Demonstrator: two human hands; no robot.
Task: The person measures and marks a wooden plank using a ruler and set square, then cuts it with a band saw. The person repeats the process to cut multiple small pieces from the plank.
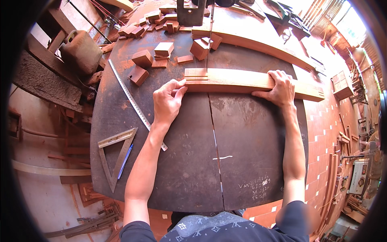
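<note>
A long reddish wooden beam (236, 80) lies crosswise on the dark saw table, with cut lines along its left end and notches at its right end. The thin band saw blade (209, 48) comes down to the beam near that left end. My left hand (166, 101) pinches the left end between thumb and fingers, a short way left of the blade. Farther right, my right hand (281, 90) is wrapped over the beam, thumb on the near side and fingers across the top.
Several wood offcuts (142, 59) are scattered at the table's far left, behind the beam. A steel ruler (131, 99), a triangular square (117, 155) and a blue pen (125, 161) lie left of my forearm. A longer plank (258, 42) rests behind. The saw's guide (191, 14) hangs above.
</note>
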